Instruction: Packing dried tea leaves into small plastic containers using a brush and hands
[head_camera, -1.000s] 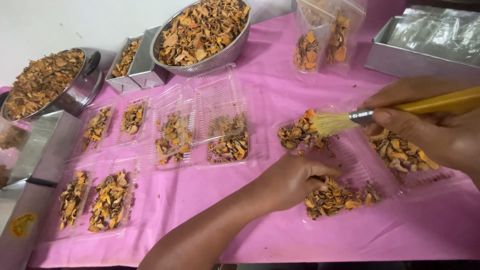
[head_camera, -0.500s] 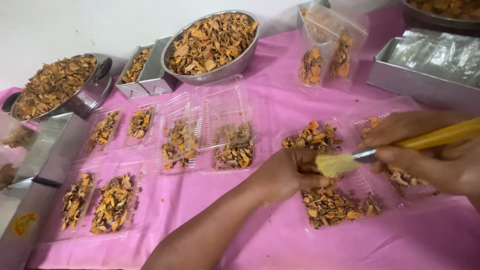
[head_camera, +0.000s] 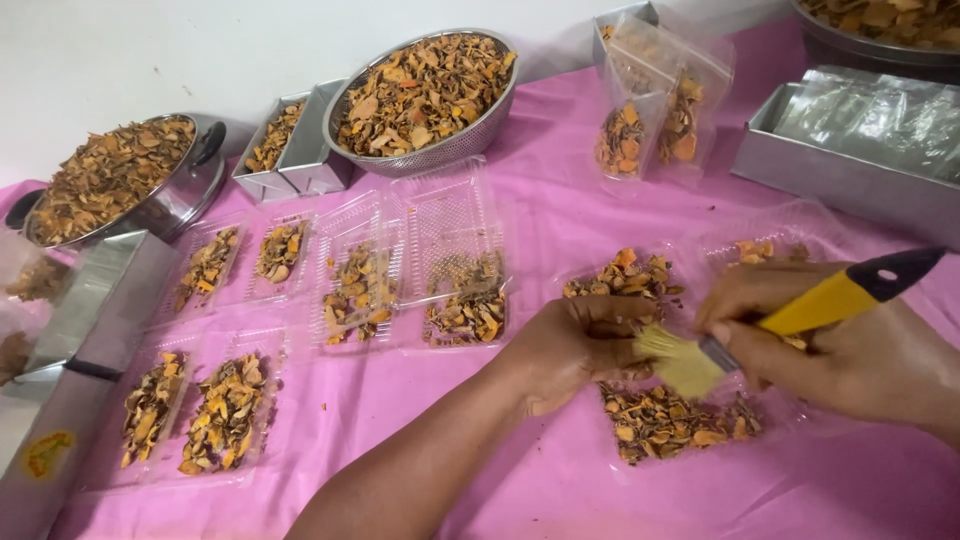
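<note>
My right hand (head_camera: 835, 345) grips a brush with a yellow and black handle (head_camera: 840, 295); its pale bristles (head_camera: 675, 360) touch my left hand. My left hand (head_camera: 575, 345) is curled, fingers closed, over a clear plastic clamshell tray (head_camera: 670, 425) filled with dried orange and brown pieces. Whether it pinches a piece is hidden by the fingers. A second heap of dried pieces (head_camera: 625, 275) lies just beyond my left hand.
Several filled clear trays (head_camera: 360, 290) lie on the pink cloth (head_camera: 560, 200) to the left. A metal colander (head_camera: 425, 95) and a pot (head_camera: 120, 180) hold more pieces. Plastic bags (head_camera: 650, 120) and a steel tray (head_camera: 850, 140) stand at the back right.
The brush has swung down from the far heap of pieces toward my left hand, and its bristles now meet the fingers. My left hand has curled up slightly.
</note>
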